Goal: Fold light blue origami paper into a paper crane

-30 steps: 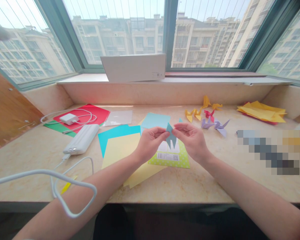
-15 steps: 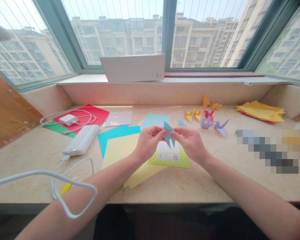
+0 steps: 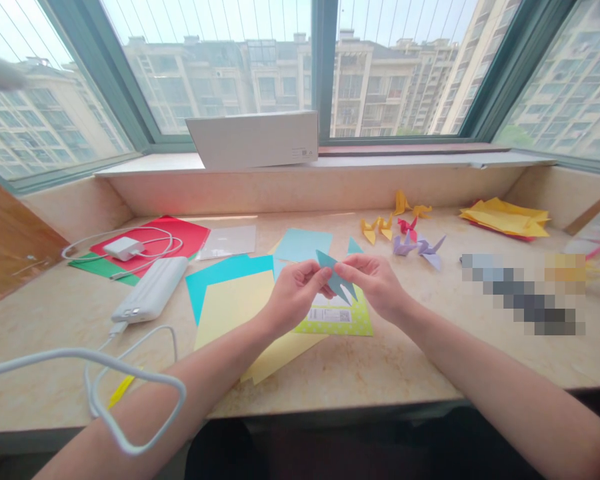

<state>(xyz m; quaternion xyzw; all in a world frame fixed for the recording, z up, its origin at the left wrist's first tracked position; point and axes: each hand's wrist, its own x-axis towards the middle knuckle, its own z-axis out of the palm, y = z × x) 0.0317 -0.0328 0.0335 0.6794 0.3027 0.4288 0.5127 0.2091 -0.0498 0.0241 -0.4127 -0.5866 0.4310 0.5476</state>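
Observation:
A small folded teal paper piece (image 3: 335, 279) is pinched between both hands above the counter. My left hand (image 3: 293, 295) grips its left side with thumb and fingers closed. On the right side my right hand (image 3: 374, 284) holds it the same way. Below the hands lie a pale yellow sheet (image 3: 235, 310), a turquoise sheet (image 3: 220, 273) and a green dotted packet with a white label (image 3: 333, 320). A light blue sheet (image 3: 303, 243) lies just behind.
Several folded paper cranes (image 3: 410, 237) stand at the back right, with a yellow paper stack (image 3: 505, 220) further right. A white power bank (image 3: 150, 290), a charger (image 3: 123, 248) on red and green sheets, and white cables (image 3: 130, 380) are on the left. A white box (image 3: 253, 139) sits on the sill.
The teal piece has been turned from pointing downward to lying more sideways between the hands. The view has shifted slightly, so everything sits a little further left.

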